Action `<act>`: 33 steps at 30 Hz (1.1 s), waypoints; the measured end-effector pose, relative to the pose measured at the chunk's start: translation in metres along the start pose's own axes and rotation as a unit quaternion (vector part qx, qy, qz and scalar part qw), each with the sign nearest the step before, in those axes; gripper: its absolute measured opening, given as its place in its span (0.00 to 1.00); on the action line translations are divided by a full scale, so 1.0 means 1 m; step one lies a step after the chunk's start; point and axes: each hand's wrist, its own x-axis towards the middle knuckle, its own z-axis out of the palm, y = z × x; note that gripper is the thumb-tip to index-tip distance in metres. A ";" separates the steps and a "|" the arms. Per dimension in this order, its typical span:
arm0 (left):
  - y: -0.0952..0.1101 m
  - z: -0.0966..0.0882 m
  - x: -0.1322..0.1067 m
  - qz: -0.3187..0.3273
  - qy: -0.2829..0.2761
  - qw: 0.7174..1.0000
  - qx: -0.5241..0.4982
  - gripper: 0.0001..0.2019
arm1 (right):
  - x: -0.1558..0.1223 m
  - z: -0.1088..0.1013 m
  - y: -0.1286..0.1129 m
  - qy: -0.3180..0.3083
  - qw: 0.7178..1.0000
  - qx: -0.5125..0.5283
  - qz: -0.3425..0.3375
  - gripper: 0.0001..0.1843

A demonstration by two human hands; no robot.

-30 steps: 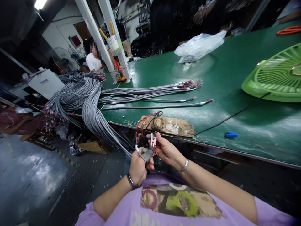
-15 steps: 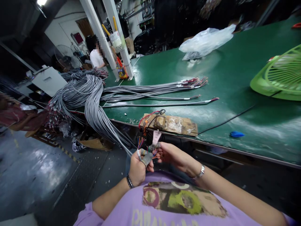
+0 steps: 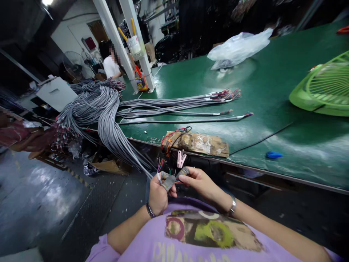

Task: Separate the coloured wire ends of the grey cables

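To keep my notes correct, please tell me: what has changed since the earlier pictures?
The right hand has left the pink clothespin, moving down toward the body; its fingers now seem to pinch coloured wires. The left hand kept its hold on the grey cable; the wooden board stayed put.

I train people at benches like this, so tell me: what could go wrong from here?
Fine coloured wires crowd together at the left hand, close to the right hand, so they might tangle or bend. The grey cables hang over the edge of the green table; their weight could drag more down. The wooden board sits right at that edge and, if loose, might be knocked off.
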 end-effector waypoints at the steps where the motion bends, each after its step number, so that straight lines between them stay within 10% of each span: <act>1: 0.003 0.001 0.000 -0.003 0.001 1.000 -0.015 0.14 | 0.001 -0.001 0.000 0.004 1.000 0.016 0.005 0.17; 8: 0.020 0.011 0.005 -0.011 -0.023 0.997 -0.071 0.14 | 0.025 -0.007 -0.007 0.022 0.981 0.177 0.073 0.26; 14: 0.017 0.017 0.011 -0.010 -0.037 0.997 -0.065 0.13 | 0.035 -0.002 -0.009 0.111 0.990 0.034 -0.076 0.26; 22: 0.009 0.017 0.016 -0.029 -0.037 0.998 -0.042 0.14 | 0.040 0.004 -0.013 0.057 0.963 0.263 0.016 0.22; 33: 0.000 0.009 0.008 -0.020 -0.032 0.999 -0.010 0.15 | 0.023 -0.006 -0.007 -0.047 0.973 0.206 0.088 0.27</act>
